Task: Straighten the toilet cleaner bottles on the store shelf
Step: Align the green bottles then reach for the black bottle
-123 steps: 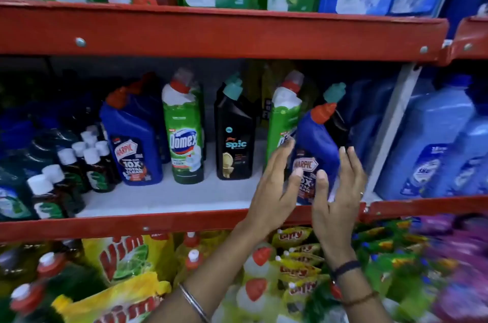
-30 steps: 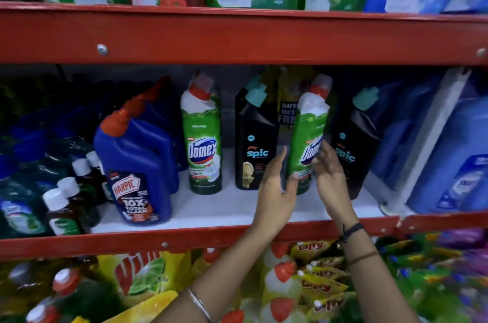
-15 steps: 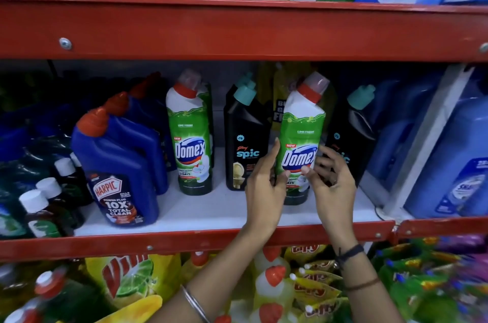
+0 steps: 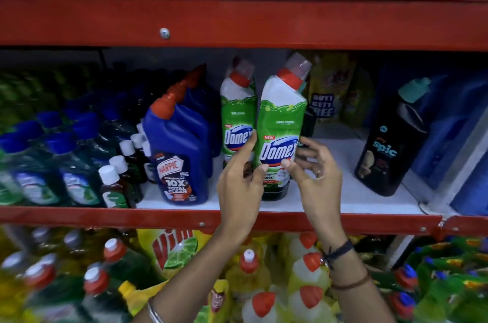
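Note:
A green Domex bottle with a red cap stands near the front of the white middle shelf, label facing me. My left hand grips its left side and my right hand its right side, thumb on the label. A second green Domex bottle stands just behind and to the left. Left of that is a row of blue Harpic bottles. A black Spic bottle stands apart at the right. Another black bottle is mostly hidden behind the held one.
Red shelf beams run above and below. Small dark bottles with white caps and blue-capped bottles fill the left. Large blue bottles stand at the right. Yellow dish-liquid packs fill the shelf below.
Both hands have carried the green Domex bottle left, from between the two black bottles to beside the other Domex bottle. The view has shifted right.

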